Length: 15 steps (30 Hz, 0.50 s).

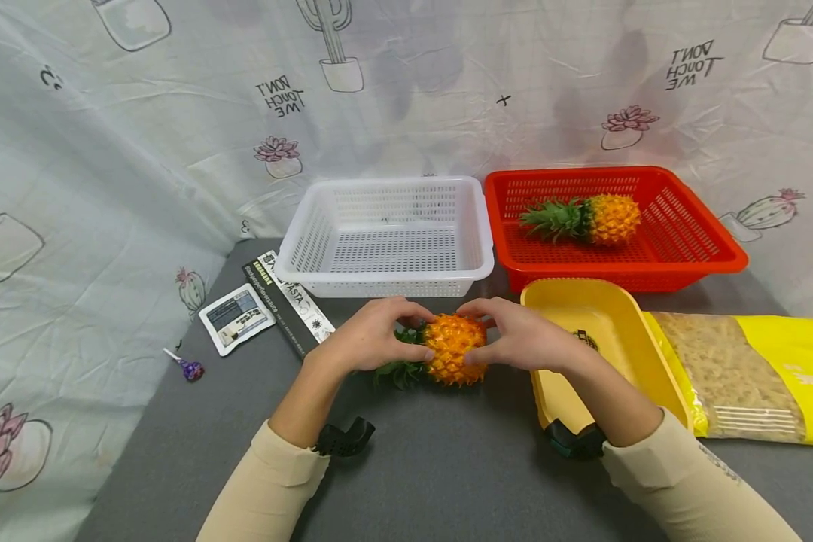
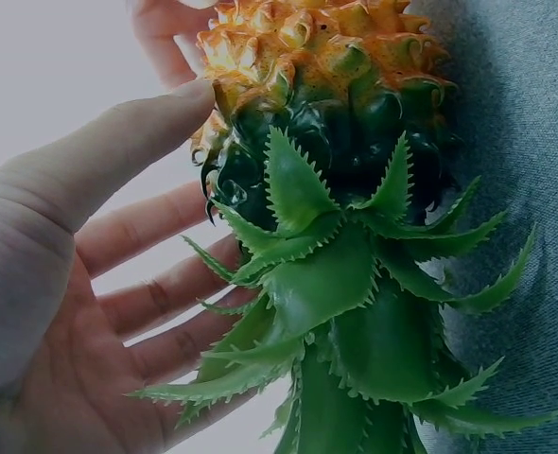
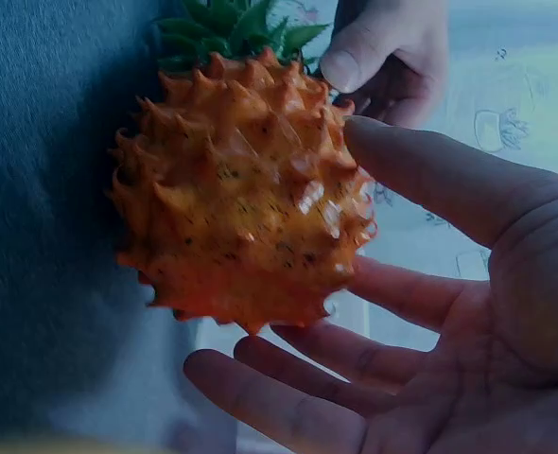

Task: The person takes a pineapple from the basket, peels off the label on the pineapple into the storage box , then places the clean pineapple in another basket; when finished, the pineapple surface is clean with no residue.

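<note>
An orange, glossy artificial-looking pineapple (image 1: 455, 349) with green leaves lies on the grey table between both hands. My left hand (image 1: 378, 336) holds it at the leaf end. In the left wrist view, that thumb (image 2: 137, 142) touches the fruit near the leaves (image 2: 331, 274), with the fingers behind. At the round end, my right hand (image 1: 525, 339) holds the fruit between thumb and fingers. The right wrist view shows the thumb against the orange body (image 3: 246, 199) and the fingers (image 3: 392, 293) around its far side, some partly hidden.
A white basket (image 1: 384, 287) and a red basket (image 1: 623, 277) stand behind; a second pineapple (image 1: 610, 219) lies in the red one. At right are a yellow tray (image 1: 640, 369) and a pasta bag (image 1: 738, 376). A black box (image 1: 284, 305), white packet (image 1: 237, 319) and lollipop (image 1: 191, 369) lie left.
</note>
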Each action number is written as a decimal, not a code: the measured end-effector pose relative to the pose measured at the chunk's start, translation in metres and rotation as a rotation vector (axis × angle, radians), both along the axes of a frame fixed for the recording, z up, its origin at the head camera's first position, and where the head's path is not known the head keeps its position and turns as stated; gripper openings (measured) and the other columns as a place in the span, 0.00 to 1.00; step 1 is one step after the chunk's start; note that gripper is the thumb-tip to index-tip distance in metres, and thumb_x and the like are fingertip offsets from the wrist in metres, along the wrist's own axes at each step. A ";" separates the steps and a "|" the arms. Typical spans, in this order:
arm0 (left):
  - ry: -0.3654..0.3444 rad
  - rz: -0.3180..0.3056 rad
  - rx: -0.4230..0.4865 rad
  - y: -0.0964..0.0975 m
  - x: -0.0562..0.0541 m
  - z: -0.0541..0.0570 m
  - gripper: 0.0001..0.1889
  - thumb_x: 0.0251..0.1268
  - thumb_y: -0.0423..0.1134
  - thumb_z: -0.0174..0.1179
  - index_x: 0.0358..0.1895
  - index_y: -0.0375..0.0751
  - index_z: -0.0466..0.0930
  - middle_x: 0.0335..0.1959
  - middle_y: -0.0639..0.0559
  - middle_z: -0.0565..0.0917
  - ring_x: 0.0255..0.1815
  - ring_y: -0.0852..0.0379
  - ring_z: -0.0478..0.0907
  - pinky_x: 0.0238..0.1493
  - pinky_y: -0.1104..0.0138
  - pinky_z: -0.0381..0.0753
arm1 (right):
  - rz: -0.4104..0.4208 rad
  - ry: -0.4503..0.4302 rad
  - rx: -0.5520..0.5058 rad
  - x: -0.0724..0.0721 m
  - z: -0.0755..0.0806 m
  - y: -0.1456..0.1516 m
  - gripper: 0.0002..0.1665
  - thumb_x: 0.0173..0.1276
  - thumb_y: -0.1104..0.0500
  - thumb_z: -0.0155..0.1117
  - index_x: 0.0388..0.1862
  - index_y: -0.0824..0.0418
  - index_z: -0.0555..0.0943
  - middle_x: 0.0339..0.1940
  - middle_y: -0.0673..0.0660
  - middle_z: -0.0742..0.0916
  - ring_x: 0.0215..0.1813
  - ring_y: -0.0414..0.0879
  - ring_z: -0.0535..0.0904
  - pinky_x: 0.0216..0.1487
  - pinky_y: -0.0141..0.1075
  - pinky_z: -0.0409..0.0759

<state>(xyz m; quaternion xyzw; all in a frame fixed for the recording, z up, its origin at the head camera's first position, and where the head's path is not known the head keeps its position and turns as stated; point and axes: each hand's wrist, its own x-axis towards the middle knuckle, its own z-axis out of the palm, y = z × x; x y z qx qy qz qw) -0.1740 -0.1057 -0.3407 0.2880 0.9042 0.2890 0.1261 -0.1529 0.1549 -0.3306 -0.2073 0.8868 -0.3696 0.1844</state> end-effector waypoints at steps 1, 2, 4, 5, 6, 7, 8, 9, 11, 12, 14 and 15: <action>0.000 0.002 0.000 0.000 0.000 0.000 0.27 0.61 0.52 0.74 0.63 0.50 0.84 0.57 0.52 0.85 0.58 0.53 0.80 0.61 0.54 0.81 | 0.006 0.002 0.001 0.000 -0.001 -0.001 0.40 0.63 0.51 0.77 0.71 0.62 0.74 0.67 0.62 0.80 0.63 0.58 0.77 0.65 0.56 0.80; 0.000 0.002 0.000 0.000 0.000 0.000 0.27 0.61 0.51 0.74 0.63 0.50 0.84 0.57 0.52 0.85 0.58 0.53 0.80 0.61 0.54 0.81 | 0.009 0.004 0.002 0.000 -0.001 -0.002 0.42 0.62 0.52 0.78 0.72 0.62 0.73 0.66 0.62 0.80 0.62 0.57 0.77 0.64 0.56 0.80; -0.001 0.001 0.002 0.000 0.000 0.000 0.27 0.61 0.51 0.74 0.63 0.50 0.84 0.57 0.52 0.85 0.58 0.53 0.80 0.61 0.54 0.81 | 0.014 0.014 0.015 0.000 -0.002 -0.005 0.43 0.61 0.52 0.78 0.73 0.63 0.72 0.65 0.62 0.80 0.59 0.55 0.77 0.63 0.55 0.80; -0.002 0.001 0.004 0.000 0.000 -0.001 0.27 0.61 0.51 0.74 0.63 0.50 0.84 0.57 0.52 0.85 0.58 0.53 0.80 0.61 0.54 0.81 | 0.014 0.021 0.021 0.000 -0.002 -0.006 0.44 0.61 0.53 0.78 0.73 0.63 0.72 0.65 0.62 0.80 0.58 0.55 0.77 0.63 0.55 0.79; -0.003 0.000 0.008 0.000 0.000 -0.001 0.27 0.61 0.51 0.74 0.63 0.49 0.84 0.57 0.52 0.85 0.58 0.52 0.80 0.61 0.53 0.81 | 0.014 0.028 0.029 0.000 -0.002 -0.007 0.45 0.61 0.53 0.79 0.74 0.64 0.71 0.65 0.62 0.80 0.58 0.55 0.77 0.63 0.54 0.79; -0.003 -0.001 0.011 0.000 0.000 -0.001 0.27 0.61 0.51 0.74 0.63 0.49 0.84 0.57 0.52 0.85 0.58 0.52 0.80 0.61 0.53 0.81 | 0.013 0.036 0.038 0.001 -0.002 -0.007 0.46 0.60 0.52 0.79 0.74 0.64 0.71 0.65 0.62 0.80 0.57 0.54 0.77 0.63 0.54 0.79; -0.003 -0.002 0.014 0.000 0.000 -0.001 0.27 0.61 0.51 0.74 0.63 0.49 0.84 0.57 0.52 0.85 0.58 0.52 0.80 0.61 0.54 0.81 | 0.011 0.043 0.048 0.001 -0.002 -0.008 0.46 0.60 0.52 0.79 0.74 0.64 0.71 0.65 0.62 0.80 0.57 0.54 0.77 0.63 0.53 0.79; -0.002 -0.003 0.015 0.000 0.000 -0.001 0.27 0.61 0.51 0.74 0.63 0.49 0.84 0.57 0.52 0.85 0.58 0.52 0.80 0.61 0.54 0.81 | 0.008 0.048 0.056 0.001 -0.002 -0.009 0.46 0.60 0.52 0.79 0.74 0.64 0.71 0.65 0.62 0.80 0.57 0.54 0.77 0.62 0.52 0.79; -0.001 -0.004 0.017 -0.001 0.001 -0.001 0.27 0.61 0.51 0.74 0.63 0.49 0.84 0.57 0.52 0.85 0.58 0.52 0.80 0.61 0.54 0.81 | -0.001 0.056 0.070 0.001 -0.002 -0.011 0.46 0.59 0.52 0.80 0.74 0.63 0.72 0.64 0.62 0.81 0.56 0.53 0.77 0.61 0.51 0.80; -0.001 -0.004 0.017 -0.001 0.001 -0.001 0.27 0.61 0.51 0.74 0.63 0.49 0.84 0.57 0.52 0.85 0.58 0.52 0.81 0.61 0.54 0.81 | -0.003 0.059 0.074 0.001 -0.002 -0.012 0.47 0.58 0.52 0.80 0.73 0.64 0.72 0.64 0.63 0.81 0.55 0.53 0.77 0.61 0.51 0.80; -0.001 -0.001 0.020 -0.001 0.001 0.000 0.27 0.60 0.51 0.75 0.62 0.49 0.84 0.57 0.52 0.85 0.58 0.53 0.81 0.61 0.54 0.81 | -0.003 0.070 0.087 0.002 -0.001 -0.013 0.47 0.57 0.52 0.81 0.73 0.65 0.72 0.62 0.63 0.81 0.54 0.53 0.77 0.60 0.51 0.81; -0.001 0.001 0.021 -0.001 0.001 0.000 0.27 0.60 0.51 0.75 0.62 0.49 0.84 0.56 0.52 0.85 0.58 0.53 0.81 0.61 0.54 0.81 | -0.003 0.073 0.093 0.002 -0.001 -0.014 0.47 0.56 0.52 0.81 0.73 0.65 0.72 0.61 0.63 0.82 0.54 0.53 0.77 0.59 0.50 0.81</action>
